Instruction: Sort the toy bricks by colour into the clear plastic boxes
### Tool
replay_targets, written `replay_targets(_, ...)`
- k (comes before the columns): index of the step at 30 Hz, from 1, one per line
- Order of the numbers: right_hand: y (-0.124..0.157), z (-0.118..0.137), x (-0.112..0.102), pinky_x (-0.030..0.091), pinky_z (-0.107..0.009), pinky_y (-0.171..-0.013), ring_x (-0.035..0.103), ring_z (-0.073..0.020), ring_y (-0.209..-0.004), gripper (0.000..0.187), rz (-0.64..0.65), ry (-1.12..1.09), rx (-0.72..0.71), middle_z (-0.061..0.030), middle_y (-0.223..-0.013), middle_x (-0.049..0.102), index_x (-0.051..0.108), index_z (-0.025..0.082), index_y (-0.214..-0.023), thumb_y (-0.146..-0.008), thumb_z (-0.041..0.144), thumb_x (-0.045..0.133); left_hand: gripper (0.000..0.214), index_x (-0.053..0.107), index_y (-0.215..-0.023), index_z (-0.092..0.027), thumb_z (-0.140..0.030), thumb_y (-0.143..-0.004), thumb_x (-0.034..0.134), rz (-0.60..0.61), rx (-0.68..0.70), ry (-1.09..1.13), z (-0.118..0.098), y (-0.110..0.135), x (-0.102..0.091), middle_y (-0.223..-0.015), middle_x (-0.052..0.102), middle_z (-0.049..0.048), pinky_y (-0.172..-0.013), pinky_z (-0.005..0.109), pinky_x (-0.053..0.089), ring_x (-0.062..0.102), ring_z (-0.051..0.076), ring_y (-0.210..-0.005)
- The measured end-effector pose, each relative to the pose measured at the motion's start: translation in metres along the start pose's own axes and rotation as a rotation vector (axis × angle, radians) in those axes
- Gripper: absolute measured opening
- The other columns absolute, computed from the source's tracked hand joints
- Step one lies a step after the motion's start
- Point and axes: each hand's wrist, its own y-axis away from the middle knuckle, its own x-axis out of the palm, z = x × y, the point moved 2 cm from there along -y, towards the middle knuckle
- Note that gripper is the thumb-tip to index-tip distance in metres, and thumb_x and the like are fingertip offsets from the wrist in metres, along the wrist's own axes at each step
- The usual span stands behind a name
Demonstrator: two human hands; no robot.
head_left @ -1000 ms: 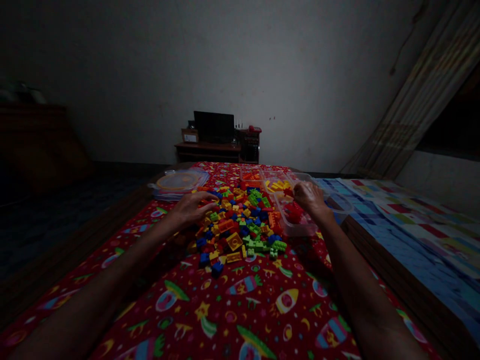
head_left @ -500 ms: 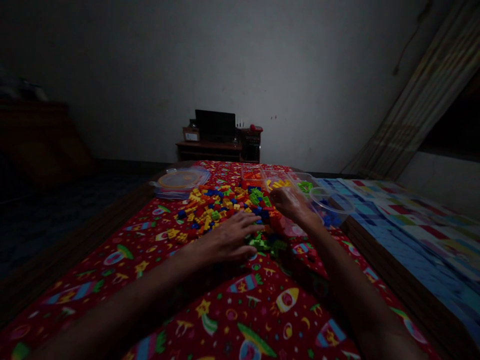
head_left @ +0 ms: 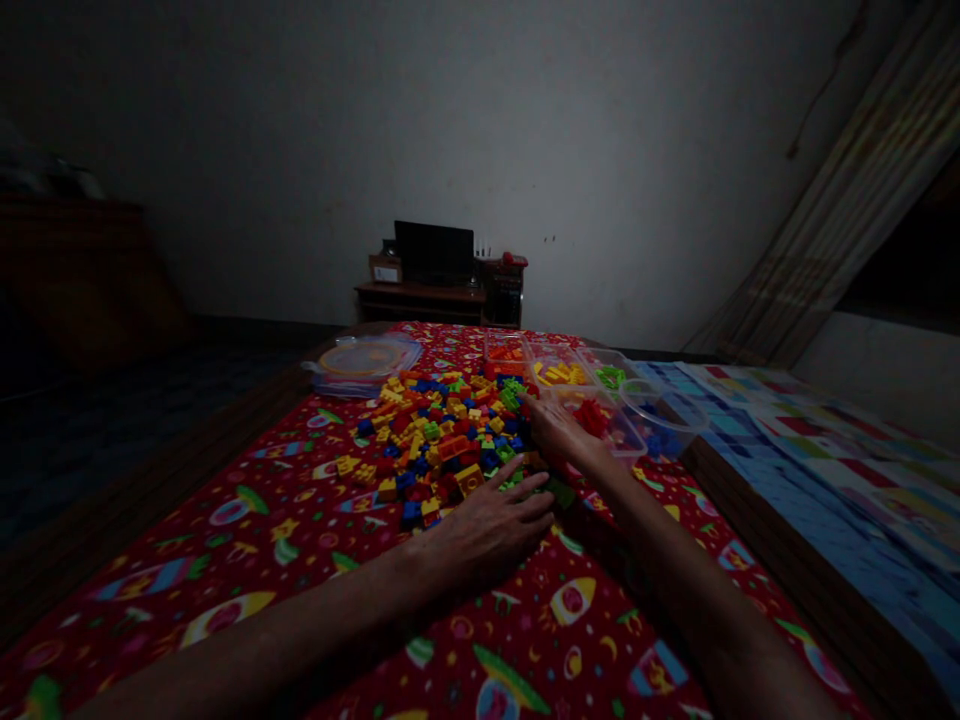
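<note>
A loose pile of toy building bricks (head_left: 420,425) in yellow, red, blue, green and orange lies on a red patterned cloth (head_left: 525,620). My left hand (head_left: 491,520) rests at the pile's near right side, palm down and fingers spread, partly covering green bricks. At the right edge of the pile is my right hand (head_left: 559,430), its fingers bent together and pointing down; what they hold, if anything, is hidden. Just right of that hand, a clear plastic container (head_left: 634,440) has red bricks (head_left: 592,417) in it.
Clear containers behind hold orange bricks (head_left: 506,354), yellow bricks (head_left: 561,374) and green bricks (head_left: 611,377). A round tub (head_left: 694,415) with blue bricks stands at the right. Stacked lids (head_left: 360,358) lie at the far left. A wooden edge (head_left: 787,545) borders the cloth.
My right hand has moved left and down from the red-brick container to the pile's edge. My left hand has shifted right and toward me, uncovering orange and yellow bricks.
</note>
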Motion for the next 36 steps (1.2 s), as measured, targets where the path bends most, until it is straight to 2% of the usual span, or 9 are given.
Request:
replay_targets(7, -0.007, 0.003, -0.005, 0.044, -0.035, -0.09, 0.055, -0.0215, -0.098, 0.048, -0.052, 0.001, 0.023, -0.0154, -0.108, 0.063, 0.053, 0.009, -0.127, -0.081, 0.005, 0.043, 0.025, 0.055, -0.116, -0.024, -0.02, -0.091, 0.053, -0.03, -0.038, -0.099, 0.014, 0.001, 0.003, -0.121, 0.06, 0.0059, -0.112, 0.044, 0.027, 0.047, 0.023, -0.126)
replay_targets(11, -0.015, 0.007, -0.015, 0.041, -0.026, -0.069, 0.054, -0.0167, -0.074, 0.028, -0.028, 0.024, 0.107, -0.0091, -0.083, 0.065, 0.067, 0.01, -0.1, -0.079, 0.01, 0.048, 0.015, 0.058, -0.104, -0.019, -0.021, -0.091, 0.052, 0.001, -0.131, -0.074, 0.027, 0.005, 0.002, -0.117, 0.061, 0.0069, -0.107, 0.042, 0.032, 0.051, 0.022, -0.118)
replay_targets(16, -0.034, 0.016, -0.042, 0.033, -0.023, -0.06, 0.048, -0.012, -0.064, 0.019, -0.163, 0.042, 0.135, -0.0049, -0.074, 0.062, 0.066, 0.012, -0.084, -0.084, 0.02, 0.049, 0.013, 0.063, -0.097, -0.02, -0.022, -0.089, 0.054, -0.037, -0.163, -0.032, 0.05, 0.01, -0.006, -0.12, 0.06, 0.0067, -0.106, 0.041, 0.034, 0.052, 0.022, -0.116)
replay_targets(19, -0.054, 0.02, -0.046, 0.028, -0.023, -0.054, 0.044, -0.0104, -0.059, 0.024, -0.04, 0.076, 0.168, -0.0029, -0.068, 0.059, 0.065, 0.011, -0.08, -0.086, 0.027, 0.048, 0.015, 0.065, -0.093, -0.018, -0.021, -0.09, 0.05, -0.102, -0.22, -0.056, 0.069, 0.014, -0.017, -0.118, 0.062, 0.0071, -0.104, 0.042, 0.038, 0.054, 0.023, -0.114)
replay_targets(22, -0.072, 0.023, -0.036, 0.026, -0.022, -0.051, 0.044, -0.0096, -0.058, 0.021, 0.176, 0.103, 0.18, -0.0031, -0.071, 0.06, 0.066, 0.01, -0.083, -0.083, 0.026, 0.053, 0.019, 0.065, -0.095, -0.018, -0.019, -0.092, 0.046, -0.167, -0.285, -0.028, 0.09, 0.024, -0.026, -0.115, 0.063, 0.0072, -0.099, 0.039, 0.044, 0.055, 0.022, -0.111)
replay_targets(24, -0.08, 0.026, -0.027, 0.027, -0.02, -0.051, 0.046, -0.0097, -0.061, 0.017, 0.256, 0.107, 0.164, -0.0043, -0.077, 0.063, 0.066, 0.011, -0.089, -0.078, 0.02, 0.056, 0.022, 0.066, -0.097, -0.019, -0.02, -0.093, 0.044, -0.202, -0.352, 0.01, 0.107, 0.033, -0.027, -0.114, 0.064, 0.0074, -0.097, 0.039, 0.047, 0.057, 0.021, -0.109)
replay_targets(30, -0.088, 0.034, -0.016, 0.029, -0.02, -0.052, 0.05, -0.0121, -0.066, 0.019, 0.263, 0.106, 0.109, -0.0075, -0.083, 0.065, 0.066, 0.012, -0.089, -0.073, 0.013, 0.056, 0.026, 0.068, -0.091, -0.016, -0.024, -0.092, 0.043, -0.267, -0.502, 0.125, 0.146, 0.054, -0.008, -0.113, 0.066, 0.0108, -0.093, 0.039, 0.051, 0.061, 0.022, -0.106)
replay_targets(33, -0.088, 0.03, -0.019, 0.03, -0.02, -0.052, 0.05, -0.0118, -0.063, 0.018, 0.241, 0.038, 0.154, -0.0049, -0.076, 0.063, 0.065, 0.012, -0.085, -0.07, 0.011, 0.056, 0.026, 0.066, -0.097, -0.016, -0.024, -0.092, 0.042, -0.298, -0.477, 0.155, 0.149, 0.056, 0.005, -0.114, 0.066, 0.0115, -0.095, 0.04, 0.05, 0.06, 0.023, -0.109)
replay_targets(36, -0.087, 0.02, -0.026, 0.031, -0.02, -0.052, 0.047, -0.0106, -0.061, 0.012, 0.133, -0.106, 0.181, -0.0017, -0.069, 0.058, 0.063, 0.012, -0.078, -0.07, 0.014, 0.055, 0.028, 0.063, -0.108, -0.016, -0.022, -0.093, 0.039, -0.331, -0.444, 0.163, 0.143, 0.054, 0.017, -0.116, 0.064, 0.0111, -0.098, 0.041, 0.049, 0.057, 0.022, -0.113)
